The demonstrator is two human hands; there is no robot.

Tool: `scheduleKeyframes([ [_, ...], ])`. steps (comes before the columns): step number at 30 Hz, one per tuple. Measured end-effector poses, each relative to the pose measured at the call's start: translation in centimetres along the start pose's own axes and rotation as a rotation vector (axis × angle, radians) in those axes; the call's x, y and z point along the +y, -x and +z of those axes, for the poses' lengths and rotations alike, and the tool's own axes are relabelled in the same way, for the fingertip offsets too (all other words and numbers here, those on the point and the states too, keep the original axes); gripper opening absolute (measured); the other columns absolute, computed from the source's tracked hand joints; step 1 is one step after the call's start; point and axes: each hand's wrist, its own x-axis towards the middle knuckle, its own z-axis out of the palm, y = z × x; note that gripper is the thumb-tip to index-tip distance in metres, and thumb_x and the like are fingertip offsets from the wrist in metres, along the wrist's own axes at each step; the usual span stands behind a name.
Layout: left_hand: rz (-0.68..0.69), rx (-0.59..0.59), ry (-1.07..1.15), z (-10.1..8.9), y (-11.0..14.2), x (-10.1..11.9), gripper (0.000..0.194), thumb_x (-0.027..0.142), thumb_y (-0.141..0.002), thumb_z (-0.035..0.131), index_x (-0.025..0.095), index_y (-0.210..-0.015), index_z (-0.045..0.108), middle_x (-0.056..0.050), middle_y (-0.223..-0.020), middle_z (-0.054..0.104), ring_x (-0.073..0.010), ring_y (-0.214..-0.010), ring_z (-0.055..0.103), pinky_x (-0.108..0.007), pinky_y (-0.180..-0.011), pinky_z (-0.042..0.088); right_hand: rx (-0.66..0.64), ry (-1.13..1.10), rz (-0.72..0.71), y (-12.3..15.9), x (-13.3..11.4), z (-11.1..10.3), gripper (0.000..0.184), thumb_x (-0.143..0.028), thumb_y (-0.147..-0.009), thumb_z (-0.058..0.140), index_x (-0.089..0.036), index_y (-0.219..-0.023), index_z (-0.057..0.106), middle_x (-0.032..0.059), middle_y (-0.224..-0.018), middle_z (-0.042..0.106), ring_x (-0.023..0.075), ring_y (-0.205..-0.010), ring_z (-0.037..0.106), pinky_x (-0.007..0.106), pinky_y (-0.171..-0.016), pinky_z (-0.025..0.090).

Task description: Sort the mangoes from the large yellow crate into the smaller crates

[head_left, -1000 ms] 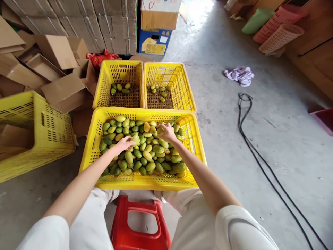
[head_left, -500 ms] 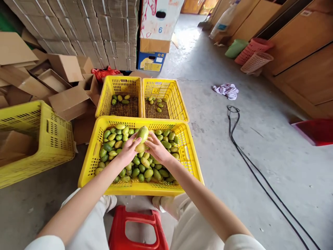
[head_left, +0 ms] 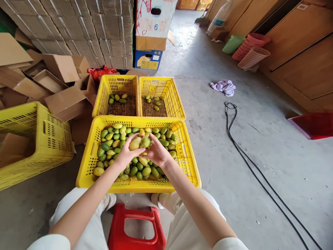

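My left hand (head_left: 127, 151) is closed round a pale yellow oval fruit (head_left: 135, 143), which looks like a small mango. My right hand (head_left: 159, 152) grips a greener oval fruit (head_left: 146, 141) right beside it, its thumb and fingers curled about the sides. Both hands are close together over a wide yellow crate (head_left: 85, 166). Under them lie many loose green and yellow fruits (head_left: 146, 171) of similar shape. The hands and forearms cover part of this pile.
Two smaller yellow crates, left (head_left: 96, 100) and right (head_left: 178, 100), stand behind with several fruits each. Another yellow crate (head_left: 56, 139) and open cardboard boxes (head_left: 65, 100) are at left. A red stool (head_left: 117, 229) stands between my legs. A black cable (head_left: 234, 147) and a cloth (head_left: 224, 87) lie at right.
The greener fruit has come down from above the yellow one to its right side, with my right hand now around it. The yellow fruit has shifted left into my left hand.
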Motion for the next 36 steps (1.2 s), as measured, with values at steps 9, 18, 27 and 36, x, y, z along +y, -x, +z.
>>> scheduleKeyframes([
  [9,0.046,-0.036,0.333,-0.9,-0.6,2.9,0.090,0.034,-0.070,0.104,0.032,-0.155,0.076,-0.010,-0.133,0.086,-0.0351,-0.135,0.077,-0.052,-0.122,0.060,0.119,-0.280,-0.238,0.3,-3.0,-0.5,0.016,-0.026,-0.087,0.081,-0.024,-0.099,0.070,-0.0007,-0.078,0.071,0.0144,-0.064,0.063,0.021,-0.055,0.054],
  [18,-0.026,-0.008,0.413,-2.4,-0.9,3.9,0.057,0.056,-0.083,0.095,0.023,-0.130,0.086,-0.007,-0.109,0.085,-0.0227,-0.095,0.080,-0.029,-0.085,0.067,0.136,-0.315,-0.210,0.2,-3.1,0.0,0.008,-0.031,-0.099,0.070,-0.023,-0.104,0.071,0.0043,-0.087,0.079,0.0169,-0.072,0.072,0.018,-0.049,0.051],
  [27,-0.181,0.072,0.445,-0.8,-1.2,4.5,0.037,0.044,-0.100,0.062,0.016,-0.108,0.084,-0.011,-0.085,0.080,-0.0229,-0.062,0.072,-0.032,-0.056,0.059,0.113,-0.158,-0.224,-1.3,-1.8,-0.7,0.013,-0.039,-0.095,0.071,-0.026,-0.096,0.068,0.0047,-0.090,0.078,0.0173,-0.063,0.050,0.026,-0.050,0.043],
  [36,-0.197,0.061,0.536,-0.7,-1.0,4.4,0.042,0.060,-0.090,0.083,0.021,-0.105,0.078,-0.005,-0.084,0.077,-0.0169,-0.060,0.069,-0.027,-0.053,0.059,0.120,-0.174,-0.218,-0.5,-2.1,0.6,0.024,-0.046,-0.106,0.072,-0.024,-0.098,0.075,0.0009,-0.079,0.070,0.0149,-0.063,0.056,0.022,-0.052,0.048],
])
